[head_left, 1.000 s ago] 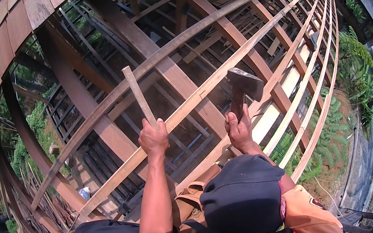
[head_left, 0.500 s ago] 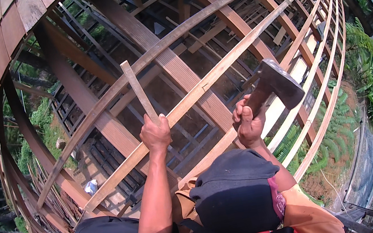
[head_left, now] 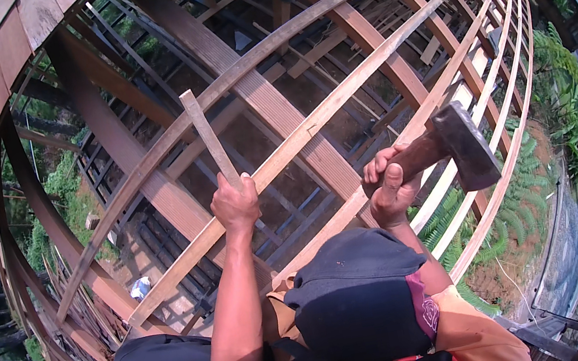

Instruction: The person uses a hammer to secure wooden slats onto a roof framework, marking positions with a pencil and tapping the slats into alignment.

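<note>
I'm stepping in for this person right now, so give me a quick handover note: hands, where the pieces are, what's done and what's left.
Left hand: closed around a short wooden strip, held upright against the long roof batten that crosses in front of the knees.
Right hand: gripping a hammer by its wooden handle, head raised to the right, clear of the wood.
Done: rows of battens already lie across the rafters out to the eave.
Left: the strip looks not yet fixed; no nail is visible at this size, so check before striking. The frame is open below, so mind your footing.
</note>
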{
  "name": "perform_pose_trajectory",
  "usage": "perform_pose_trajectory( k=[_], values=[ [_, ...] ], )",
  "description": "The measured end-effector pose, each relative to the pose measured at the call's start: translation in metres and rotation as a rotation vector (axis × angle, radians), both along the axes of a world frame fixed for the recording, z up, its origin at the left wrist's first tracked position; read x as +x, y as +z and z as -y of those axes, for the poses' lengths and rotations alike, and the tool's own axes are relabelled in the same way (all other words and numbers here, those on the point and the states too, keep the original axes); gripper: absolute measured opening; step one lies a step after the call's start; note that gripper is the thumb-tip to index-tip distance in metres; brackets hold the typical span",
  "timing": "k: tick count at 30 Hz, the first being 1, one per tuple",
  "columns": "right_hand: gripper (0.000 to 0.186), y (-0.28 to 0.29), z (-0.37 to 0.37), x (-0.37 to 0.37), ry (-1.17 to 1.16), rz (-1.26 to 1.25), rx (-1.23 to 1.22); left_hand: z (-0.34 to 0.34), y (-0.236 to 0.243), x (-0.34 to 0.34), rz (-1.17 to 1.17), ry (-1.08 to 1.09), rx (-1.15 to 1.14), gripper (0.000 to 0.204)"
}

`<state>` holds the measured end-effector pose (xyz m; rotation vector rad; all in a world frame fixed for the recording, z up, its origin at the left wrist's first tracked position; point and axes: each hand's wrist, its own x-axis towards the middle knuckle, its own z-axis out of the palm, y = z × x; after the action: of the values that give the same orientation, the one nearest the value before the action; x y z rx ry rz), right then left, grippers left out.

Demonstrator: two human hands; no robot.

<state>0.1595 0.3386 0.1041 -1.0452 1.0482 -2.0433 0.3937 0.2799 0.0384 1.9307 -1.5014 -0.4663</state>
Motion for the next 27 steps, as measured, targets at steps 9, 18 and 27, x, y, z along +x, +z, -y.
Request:
perform_pose_trajectory(
  k=[9, 18, 27],
  values=[
    [0.045, 0.048, 0.009, -0.013, 0.101, -0.100, 0.150, -0.001, -0.002, 0.004, 0.024, -0.006, 0.005, 0.036],
    [0.027, -0.045, 0.010, 0.014, 0.106, -0.820, 0.632, -0.002, 0.000, -0.001, -0.005, -0.025, -0.004, 0.035],
    [0.058, 0.098, 0.026, -0.015, -0.168, -0.146, -0.249, -0.004, 0.000, 0.004, 0.006, -0.017, -0.018, 0.034]
  ],
)
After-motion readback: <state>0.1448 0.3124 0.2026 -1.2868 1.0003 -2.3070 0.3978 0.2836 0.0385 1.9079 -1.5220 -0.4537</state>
